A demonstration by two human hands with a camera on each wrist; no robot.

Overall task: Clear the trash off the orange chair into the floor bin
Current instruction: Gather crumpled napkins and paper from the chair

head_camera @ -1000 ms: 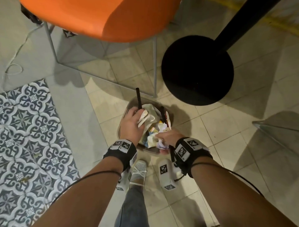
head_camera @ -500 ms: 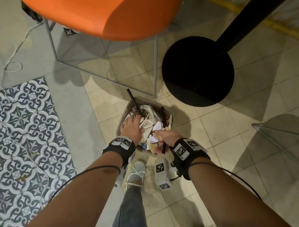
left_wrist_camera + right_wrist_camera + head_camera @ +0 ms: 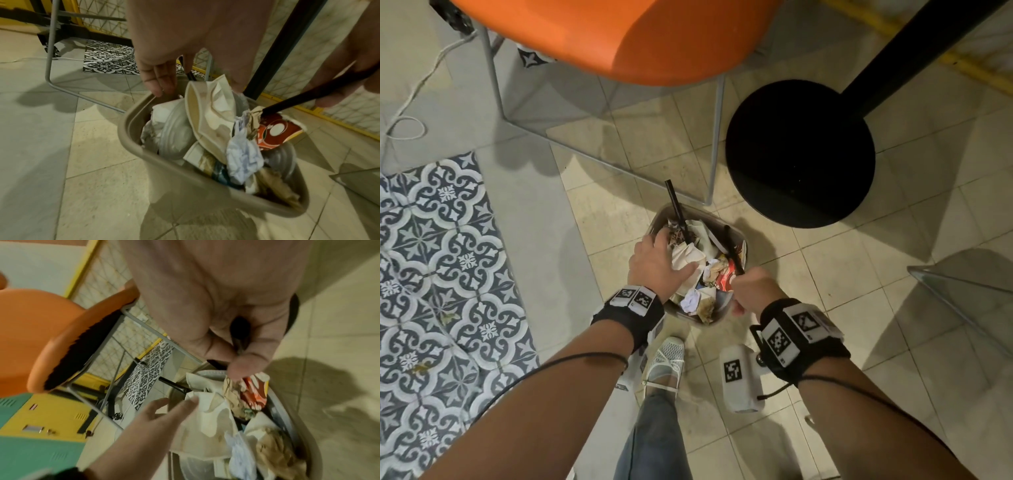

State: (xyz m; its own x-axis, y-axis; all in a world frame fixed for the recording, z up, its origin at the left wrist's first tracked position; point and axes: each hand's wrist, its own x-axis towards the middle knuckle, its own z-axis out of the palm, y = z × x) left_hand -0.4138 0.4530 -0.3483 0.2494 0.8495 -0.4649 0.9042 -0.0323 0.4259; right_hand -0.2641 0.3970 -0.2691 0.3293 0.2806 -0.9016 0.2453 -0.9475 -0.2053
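Observation:
A beige floor bin (image 3: 738, 237) (image 3: 131, 129) stands heaped with crumpled paper, cups and wrappers, just in front of the orange chair (image 3: 619, 37) (image 3: 41, 337). My left hand (image 3: 657, 263) (image 3: 158, 78) lies over the bin's left side. Its fingers are straight and rest on a beige paper bag (image 3: 207, 113) (image 3: 207, 415). My right hand (image 3: 753, 287) (image 3: 236, 340) is a fist gripping a black straw (image 3: 732, 250) (image 3: 308, 95) that pokes into the trash beside a red printed cup (image 3: 273, 129). A second black straw (image 3: 674, 209) sticks up from the far rim.
A round black table base (image 3: 801, 154) sits right of the bin, close to the chair's grey metal leg (image 3: 715, 137). Patterned tiles (image 3: 431, 257) and a white cable (image 3: 404, 113) lie to the left. A glass edge (image 3: 962, 291) is at the right. My shoe (image 3: 667, 356) is behind the bin.
The right hand has shifted a little right, with the black straw now reaching from its fist into the trash. The far straw has tipped left. The left hand stays on the paper.

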